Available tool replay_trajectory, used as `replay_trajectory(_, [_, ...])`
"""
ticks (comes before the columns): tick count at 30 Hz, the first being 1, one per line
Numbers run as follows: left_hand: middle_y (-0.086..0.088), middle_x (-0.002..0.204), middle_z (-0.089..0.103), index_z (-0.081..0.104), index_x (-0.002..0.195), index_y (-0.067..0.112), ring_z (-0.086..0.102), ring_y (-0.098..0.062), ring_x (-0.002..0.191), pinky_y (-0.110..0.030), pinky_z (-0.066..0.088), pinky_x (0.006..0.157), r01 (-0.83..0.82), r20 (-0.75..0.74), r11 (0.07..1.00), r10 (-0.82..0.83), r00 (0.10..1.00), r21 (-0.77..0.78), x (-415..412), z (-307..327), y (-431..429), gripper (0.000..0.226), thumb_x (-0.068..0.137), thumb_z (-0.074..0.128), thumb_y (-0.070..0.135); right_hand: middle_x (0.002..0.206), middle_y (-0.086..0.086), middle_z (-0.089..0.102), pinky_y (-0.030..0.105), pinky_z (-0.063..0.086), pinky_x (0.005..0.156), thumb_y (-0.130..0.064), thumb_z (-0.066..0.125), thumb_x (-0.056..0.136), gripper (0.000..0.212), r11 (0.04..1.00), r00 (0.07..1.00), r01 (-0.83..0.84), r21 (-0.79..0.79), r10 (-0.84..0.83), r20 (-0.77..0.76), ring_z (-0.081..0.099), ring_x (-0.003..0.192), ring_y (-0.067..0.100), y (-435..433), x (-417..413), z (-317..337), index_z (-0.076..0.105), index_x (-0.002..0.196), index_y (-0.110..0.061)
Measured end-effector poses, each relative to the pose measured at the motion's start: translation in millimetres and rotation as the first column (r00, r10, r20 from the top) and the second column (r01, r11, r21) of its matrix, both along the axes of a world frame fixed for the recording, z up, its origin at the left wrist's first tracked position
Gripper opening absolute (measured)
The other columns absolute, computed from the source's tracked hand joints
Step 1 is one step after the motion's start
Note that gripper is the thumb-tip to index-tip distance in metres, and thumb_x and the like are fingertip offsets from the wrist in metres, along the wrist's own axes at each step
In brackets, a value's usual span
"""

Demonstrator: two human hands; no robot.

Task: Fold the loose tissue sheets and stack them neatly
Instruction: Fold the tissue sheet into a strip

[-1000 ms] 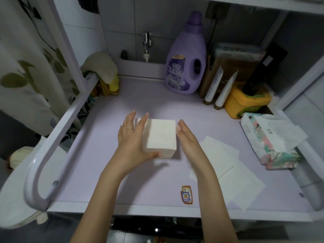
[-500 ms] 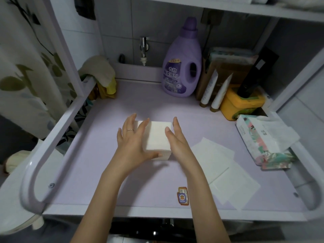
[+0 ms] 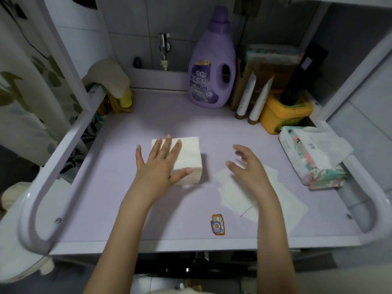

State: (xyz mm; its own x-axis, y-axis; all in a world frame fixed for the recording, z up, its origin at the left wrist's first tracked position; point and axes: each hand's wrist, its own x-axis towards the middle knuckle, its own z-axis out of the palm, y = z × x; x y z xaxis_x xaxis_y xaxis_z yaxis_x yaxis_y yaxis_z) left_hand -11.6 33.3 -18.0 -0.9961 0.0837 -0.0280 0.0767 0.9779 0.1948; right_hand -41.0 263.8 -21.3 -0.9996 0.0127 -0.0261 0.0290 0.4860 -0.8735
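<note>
Centre of the frame, a thick block of folded tissues [image 3: 191, 158] sits on the lavender bench [image 3: 118, 204]. Its edges are squared and its sides show fine layered lines like a ream of paper: soft, matte, creamy white. That is the done part, and a good share of the job by the look of its height. The left hand [image 3: 161, 164] lies flat on top, fingers straight and spread, thumb along the near edge; no grip here, just a press to steady the block. Just right of the block, the right hand [image 3: 248, 168] hovers over the loose sheets [image 3: 233, 194], fingers loosely curved, grip open, nothing in it. Whether the fingertips brush the top sheet I cannot tell from this angle. Those sheets are what is left: a few thin flat squares, overlapped and skewed, spread toward the lower right, so sheer the bench tints them. I judge the job past halfway, with these to fold and add to the block. At the right edge of the frame a soft plastic tissue pack [image 3: 314, 158] with a floral print lies open, a sheet poking out, so more may come. Along the top, a glossy purple softener bottle [image 3: 212, 66], two white tubes [image 3: 246, 96] and a yellow tub [image 3: 282, 115] stand well apart from the work
</note>
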Motion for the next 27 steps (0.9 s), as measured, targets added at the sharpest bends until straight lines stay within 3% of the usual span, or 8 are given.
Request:
replay_trajectory(2, [0.000, 0.162, -0.007, 0.003, 0.153, 0.027, -0.013, -0.017, 0.147, -0.052, -0.016, 0.111, -0.015, -0.077, 1.000, 0.016, 0.997, 0.016, 0, 1, 3, 0.098, 0.068, -0.011, 0.074, 0.109, -0.002, 0.057, 0.023, 0.039, 0.081, -0.017, 0.069, 0.087, 0.031, 0.979, 0.977, 0.180, 0.092, -0.189, 0.095, 0.057, 0.111, 0.018, 25, 5, -5, 0.058, 0.115, -0.016])
replay_trajectory(5, [-0.009, 0.161, 0.012, 0.030, 0.149, 0.019, -0.001, -0.022, 0.148, -0.049, -0.011, 0.111, 0.067, -0.330, 0.995, -0.038, 0.943, 0.077, 4, 3, 17, 0.083, 0.084, 0.010, 0.067, 0.109, 0.003, 0.057, 0.029, 0.041, 0.082, -0.026, 0.073, 0.083, 0.037, 0.933, 0.931, 0.233, 0.274, -0.295, 0.215, 0.058, 0.109, 0.024, 52, 19, -17, 0.056, 0.113, -0.012])
replay_trajectory(8, [-0.011, 0.155, 0.030, 0.050, 0.136, 0.019, 0.009, -0.024, 0.146, -0.046, -0.004, 0.113, 0.224, -0.492, 0.962, -0.121, 0.862, 0.156, 9, 3, 35, 0.056, 0.093, 0.033, 0.051, 0.104, 0.003, 0.054, 0.029, 0.041, 0.080, -0.026, 0.077, 0.079, 0.042, 0.934, 0.926, 0.237, 0.269, -0.301, 0.227, 0.058, 0.104, 0.025, 59, 27, -24, 0.054, 0.111, -0.013])
replay_trajectory(14, [-0.006, 0.135, 0.056, 0.066, 0.111, 0.020, 0.034, -0.024, 0.138, -0.044, 0.016, 0.115, 0.408, -0.445, 0.884, -0.277, 0.851, 0.230, 14, 3, 57, 0.039, 0.087, 0.041, 0.038, 0.086, -0.002, 0.054, 0.028, 0.039, 0.069, -0.022, 0.071, 0.084, 0.018, 0.924, 0.934, 0.216, 0.314, -0.290, 0.209, 0.055, 0.089, 0.021, 60, 31, -25, 0.057, 0.090, -0.013])
replay_trajectory(17, [0.000, 0.129, 0.061, 0.068, 0.110, 0.019, 0.044, -0.020, 0.132, -0.044, 0.033, 0.109, 0.463, -0.361, 0.810, -0.337, 0.870, 0.359, 20, 2, 61, 0.042, 0.084, 0.042, 0.040, 0.070, -0.004, 0.048, 0.027, 0.034, 0.058, -0.021, 0.065, 0.087, 0.026, 0.927, 0.971, 0.162, 0.338, -0.211, 0.112, 0.049, 0.069, 0.018, 60, 36, -22, 0.047, 0.069, -0.017])
replay_trajectory(20, [0.002, 0.135, 0.056, 0.065, 0.117, 0.020, 0.040, -0.013, 0.133, -0.039, 0.035, 0.109, 0.469, -0.335, 0.761, -0.343, 0.878, 0.449, 24, 5, 64, 0.037, 0.084, 0.059, 0.036, 0.061, -0.002, 0.051, 0.027, 0.036, 0.055, -0.015, 0.062, 0.092, 0.018, 0.990, 0.985, 0.140, 0.021, -0.141, 0.097, 0.047, 0.054, 0.013, 58, 41, -5, 0.054, 0.076, -0.014])
replay_trajectory(23, [0.003, 0.144, 0.046, 0.059, 0.126, 0.023, 0.034, -0.010, 0.135, -0.038, 0.033, 0.111, 0.468, -0.316, 0.752, -0.353, 0.881, 0.464, 27, 9, 68, 0.049, 0.080, 0.074, 0.026, 0.052, 0.002, 0.060, 0.021, 0.043, 0.045, -0.008, 0.057, 0.095, 0.004, 0.927, 0.991, 0.118, -0.355, -0.087, 0.101, 0.054, 0.042, 0.011, 49, 47, 17, 0.060, 0.097, -0.009])
replay_trajectory(27, [0.001, 0.149, 0.041, 0.051, 0.135, 0.025, 0.039, -0.016, 0.134, -0.039, 0.036, 0.109, 0.510, -0.408, 0.740, -0.341, 0.847, 0.439, 29, 11, 71, 0.063, 0.077, 0.074, 0.022, 0.055, 0.005, 0.060, 0.018, 0.039, 0.041, -0.006, 0.057, 0.093, 0.010, 0.845, 0.995, 0.097, -0.526, -0.091, 0.036, 0.051, 0.040, 0.010, 37, 52, 31, 0.059, 0.103, -0.009])
